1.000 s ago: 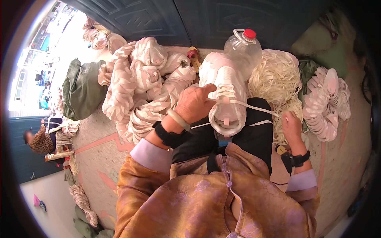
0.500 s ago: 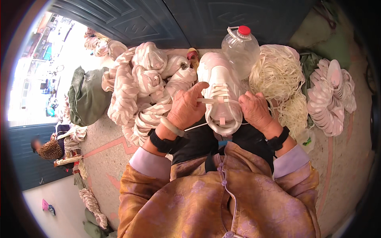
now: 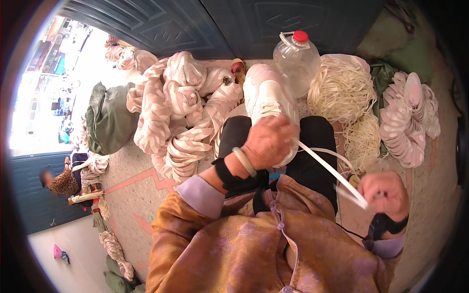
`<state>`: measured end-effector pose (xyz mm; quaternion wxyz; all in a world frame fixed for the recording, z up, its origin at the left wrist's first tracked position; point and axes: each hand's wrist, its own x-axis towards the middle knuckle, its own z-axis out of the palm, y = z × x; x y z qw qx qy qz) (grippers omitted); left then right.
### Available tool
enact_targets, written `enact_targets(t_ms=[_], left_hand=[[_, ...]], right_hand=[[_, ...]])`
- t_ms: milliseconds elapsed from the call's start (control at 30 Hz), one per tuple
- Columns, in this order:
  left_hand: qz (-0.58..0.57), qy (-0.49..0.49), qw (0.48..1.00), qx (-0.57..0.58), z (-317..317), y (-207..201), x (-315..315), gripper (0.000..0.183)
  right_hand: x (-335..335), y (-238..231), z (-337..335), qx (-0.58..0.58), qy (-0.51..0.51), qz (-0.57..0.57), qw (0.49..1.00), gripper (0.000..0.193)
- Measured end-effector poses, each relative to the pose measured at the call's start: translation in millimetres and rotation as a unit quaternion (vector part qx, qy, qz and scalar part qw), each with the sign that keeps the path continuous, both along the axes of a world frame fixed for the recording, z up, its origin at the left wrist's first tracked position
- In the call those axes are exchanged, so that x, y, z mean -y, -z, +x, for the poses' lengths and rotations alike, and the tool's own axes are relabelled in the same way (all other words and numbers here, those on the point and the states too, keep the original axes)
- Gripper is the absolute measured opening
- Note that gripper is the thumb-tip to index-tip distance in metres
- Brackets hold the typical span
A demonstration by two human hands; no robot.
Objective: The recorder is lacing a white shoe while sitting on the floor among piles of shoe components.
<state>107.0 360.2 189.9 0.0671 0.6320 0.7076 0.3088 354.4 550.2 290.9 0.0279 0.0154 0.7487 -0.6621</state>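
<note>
A white sneaker [image 3: 267, 90] rests toe away from me, above my knees. Across its laced upper and opening lies my left hand [image 3: 271, 139], fingers curled over and closed on the shoe; what sits under the palm is hidden. From beneath that hand a flat white shoelace [image 3: 332, 172] runs taut down to the right. My right hand [image 3: 386, 194], smeared somewhat by motion, grips the lace well off to the shoe's right. A second, looser stretch of lace curves above the taut one.
Bundles of pale pink and white shoe parts [image 3: 183, 105] lie left of the shoe, beside a green sack [image 3: 108, 119]. Behind stands a clear jug [image 3: 295, 63] with a red cap. Piled white laces [image 3: 342, 90] and another bundle [image 3: 403, 119] are at right. A person [image 3: 63, 183] sits far left.
My right hand has swung down and right from the shoe, drawing the lace out. My left hand has moved right and closed over the shoe's upper.
</note>
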Motion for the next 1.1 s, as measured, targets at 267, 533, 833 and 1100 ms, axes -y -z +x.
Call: enact_targets(t_ms=[267, 533, 833, 1100], left_hand=[[-0.002, 0.153, 0.987, -0.046, 39, -8, -10, 0.014], [0.113, 0.13, 0.984, -0.055, 13, -28, -19, 0.014], [-0.031, -0.222, 0.883, 0.413, -86, -8, -74, 0.051], [0.02, -0.188, 0.836, 0.514, -86, 1, -52, 0.049]], right_hand=[[-2, 3, 10, 0.059, 0.004, 0.104, 0.993, 0.008], [-71, 13, 39, 0.098, 0.41, 0.001, 0.907, 0.023], [-119, -39, -7, -0.112, 0.327, -0.107, 0.932, 0.046], [-51, -25, -60, -0.008, 0.277, -0.162, 0.947, 0.019]])
